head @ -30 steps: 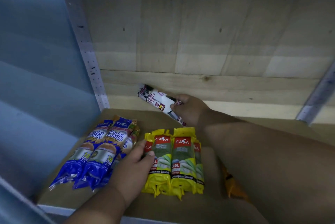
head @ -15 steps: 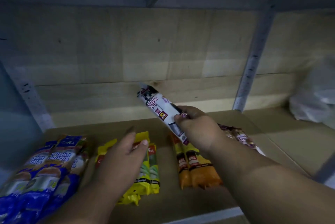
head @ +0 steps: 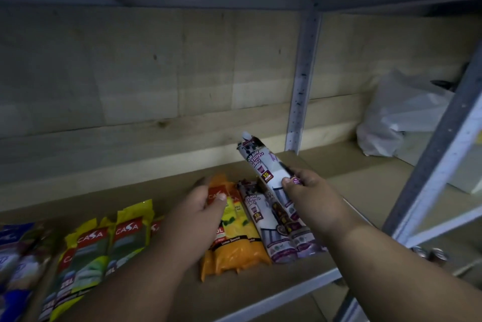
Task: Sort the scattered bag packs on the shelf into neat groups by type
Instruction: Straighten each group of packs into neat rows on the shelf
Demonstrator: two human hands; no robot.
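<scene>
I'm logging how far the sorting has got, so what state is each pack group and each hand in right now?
held draw string pack: lifted, tilted, gripped by the right hand.
draw string packs: lying side by side on the shelf.
orange packs: lying grouped; left hand grips the top of one.
yellow packs: lying grouped.
blue packs: lying, partly out of frame.

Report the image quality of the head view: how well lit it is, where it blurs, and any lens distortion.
Head view: dim, bluish light, the wooden back wall greyed; left hand motion-smeared at the fingertips; blue packs at the left edge blurred; print on the held drawstring pack in the right hand readable; wide-angle lens bows the shelf post and stretches the forearms.
</scene>
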